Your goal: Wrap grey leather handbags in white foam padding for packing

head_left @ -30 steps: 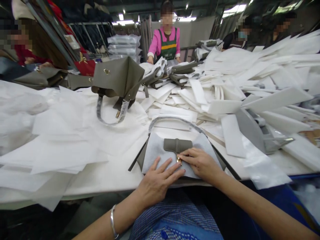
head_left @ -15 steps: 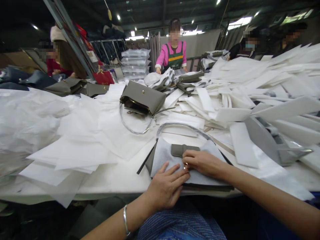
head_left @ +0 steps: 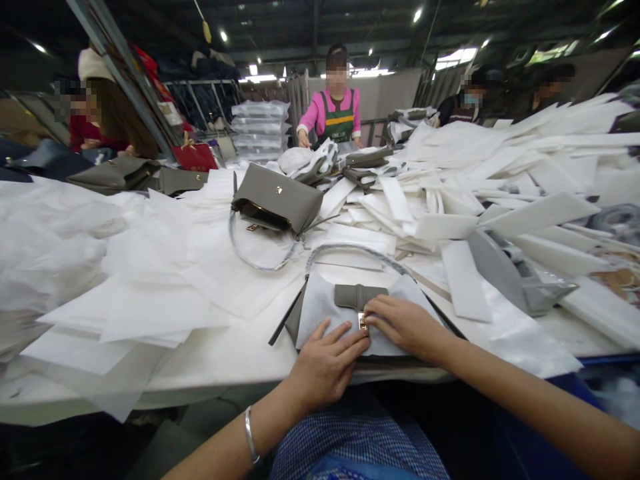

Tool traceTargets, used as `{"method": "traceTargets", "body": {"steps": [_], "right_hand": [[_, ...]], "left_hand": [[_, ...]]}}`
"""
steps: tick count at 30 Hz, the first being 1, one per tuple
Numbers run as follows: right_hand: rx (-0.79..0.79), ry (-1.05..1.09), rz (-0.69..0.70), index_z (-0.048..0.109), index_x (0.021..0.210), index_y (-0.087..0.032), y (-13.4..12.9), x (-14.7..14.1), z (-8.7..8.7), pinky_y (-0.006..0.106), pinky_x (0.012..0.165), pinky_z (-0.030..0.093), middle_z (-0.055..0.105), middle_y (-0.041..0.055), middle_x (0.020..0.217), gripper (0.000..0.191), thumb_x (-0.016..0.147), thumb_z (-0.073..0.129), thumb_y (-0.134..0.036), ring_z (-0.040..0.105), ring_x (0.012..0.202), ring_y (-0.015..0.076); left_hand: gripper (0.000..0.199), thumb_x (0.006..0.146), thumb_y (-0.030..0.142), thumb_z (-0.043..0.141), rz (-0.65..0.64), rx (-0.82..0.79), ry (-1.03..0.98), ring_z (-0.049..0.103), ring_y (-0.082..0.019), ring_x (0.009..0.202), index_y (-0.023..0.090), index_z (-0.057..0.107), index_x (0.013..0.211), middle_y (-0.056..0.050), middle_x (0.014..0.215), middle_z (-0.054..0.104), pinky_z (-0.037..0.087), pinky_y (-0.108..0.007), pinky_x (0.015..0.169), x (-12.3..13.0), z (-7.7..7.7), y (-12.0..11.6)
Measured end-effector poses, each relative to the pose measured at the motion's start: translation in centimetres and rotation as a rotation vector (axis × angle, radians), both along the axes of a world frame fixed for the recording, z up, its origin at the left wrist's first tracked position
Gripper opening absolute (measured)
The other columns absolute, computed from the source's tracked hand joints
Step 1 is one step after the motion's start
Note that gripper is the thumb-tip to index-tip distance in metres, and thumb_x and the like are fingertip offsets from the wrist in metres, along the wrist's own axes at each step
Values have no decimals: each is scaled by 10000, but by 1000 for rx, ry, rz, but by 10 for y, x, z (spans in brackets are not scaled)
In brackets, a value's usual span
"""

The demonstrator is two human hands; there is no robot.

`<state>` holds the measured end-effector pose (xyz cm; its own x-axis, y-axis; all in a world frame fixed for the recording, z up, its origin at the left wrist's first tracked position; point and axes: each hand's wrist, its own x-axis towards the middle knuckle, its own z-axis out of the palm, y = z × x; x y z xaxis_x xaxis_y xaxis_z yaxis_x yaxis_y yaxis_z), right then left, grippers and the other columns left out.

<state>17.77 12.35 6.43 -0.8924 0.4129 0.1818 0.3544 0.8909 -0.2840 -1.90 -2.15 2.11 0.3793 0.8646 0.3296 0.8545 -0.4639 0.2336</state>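
Note:
A grey handbag (head_left: pixel 320 309) lies near the table's front edge, its front covered by a pale sheet, with its wrapped handle arched at the back. A dark strap tab (head_left: pixel 361 297) crosses the bag and ends in a gold clasp (head_left: pixel 362 321). My left hand (head_left: pixel 327 363) lies with fingers spread on the lower front, fingertips just below the clasp. My right hand (head_left: pixel 406 325) has its fingers bent together at the clasp's right side, pinching its edge. Behind, a second grey handbag (head_left: pixel 280 198) rests tilted, its opening facing me.
White sheets (head_left: pixel 155 303) overlap on the left. White foam pieces (head_left: pixel 450 227) are heaped on the right. Another wrapped grey bag (head_left: pixel 510 273) lies among them. Across the table stands a person (head_left: pixel 340 120) in a pink top and green apron; other people are farther back.
The right fingers have shifted slightly off the clasp, which now shows more fully below the tab. The left hand still lies on the bag. The whole view has shifted a little.

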Motion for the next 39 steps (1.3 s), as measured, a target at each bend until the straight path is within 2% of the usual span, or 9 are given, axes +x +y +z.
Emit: {"method": "traceTargets", "body": {"steps": [5, 9, 13, 17, 21, 27, 31, 35, 39], "right_hand": [[239, 24, 42, 402, 1510, -233, -10, 29, -30, 569, 1143, 351, 442, 106, 1538, 556, 978, 534, -324, 374, 1434, 311], [181, -4, 24, 405, 1512, -257, -10, 29, -34, 562, 1153, 353, 422, 84, 1551, 527, 997, 498, -320, 363, 1444, 295], [3, 57, 20, 574, 1386, -265, 11, 36, -14, 407, 1120, 438, 591, 56, 1412, 417, 992, 517, -392, 522, 1333, 228], [190, 289, -479, 656, 1264, -211, 58, 68, -4, 431, 1115, 429, 665, 103, 1287, 368, 996, 465, -376, 580, 1250, 254], [256, 23, -903, 473, 1437, -40, 98, 104, -24, 559, 1100, 374, 466, 289, 1447, 668, 917, 542, -453, 425, 1365, 422], [155, -156, -1005, 385, 1502, -71, 101, 133, -40, 524, 1047, 432, 357, 297, 1514, 694, 892, 532, -366, 494, 1310, 432], [260, 78, -860, 450, 1463, -127, 59, 130, -1, 502, 1137, 372, 369, 200, 1551, 589, 911, 504, -327, 403, 1407, 364], [209, 175, -379, 388, 1507, -286, 3, 90, 41, 464, 1192, 316, 263, 43, 1630, 598, 922, 491, -224, 336, 1457, 273], [203, 28, 53, 485, 1453, -313, -16, 43, 38, 509, 1197, 274, 274, 36, 1630, 637, 854, 508, -96, 283, 1475, 283]], "left_hand": [[471, 1010, 257, 397, 21, 25, 30, 433, -230, 1396, 270, 420, 1480, -31, 1489, 515, 219, -499, 1211, 8, 3, 0], [481, 1012, 411, 424, 87, 40, 93, 506, -278, 1309, 226, 448, 1456, -62, 1447, 554, 336, -525, 1140, 22, 6, 3], [449, 1025, 302, 413, 108, 124, 155, 486, -260, 1329, 239, 432, 1469, -17, 1483, 520, 361, -494, 1125, 27, -4, 5], [453, 1017, 229, 402, 122, 196, 116, 470, -246, 1351, 242, 441, 1468, 16, 1494, 508, 337, -484, 1146, 23, -15, 5], [462, 1000, 226, 429, 109, 193, 80, 475, -249, 1353, 240, 456, 1461, 6, 1480, 524, 337, -497, 1152, 23, -17, 5], [494, 987, 258, 453, 103, 160, 68, 446, -261, 1381, 226, 429, 1479, -9, 1490, 514, 322, -512, 1168, 22, -16, 4], [517, 977, 257, 468, 94, 146, 61, 428, -261, 1396, 224, 415, 1490, -21, 1493, 510, 312, -518, 1176, 22, -16, 4], [516, 975, 247, 470, 102, 147, 52, 431, -268, 1389, 220, 419, 1487, -20, 1486, 518, 308, -525, 1172, 23, -16, 4], [507, 969, 255, 490, 112, 147, 50, 506, -285, 1309, 216, 443, 1473, -54, 1436, 566, 374, -521, 1111, 24, -15, 3]]}}
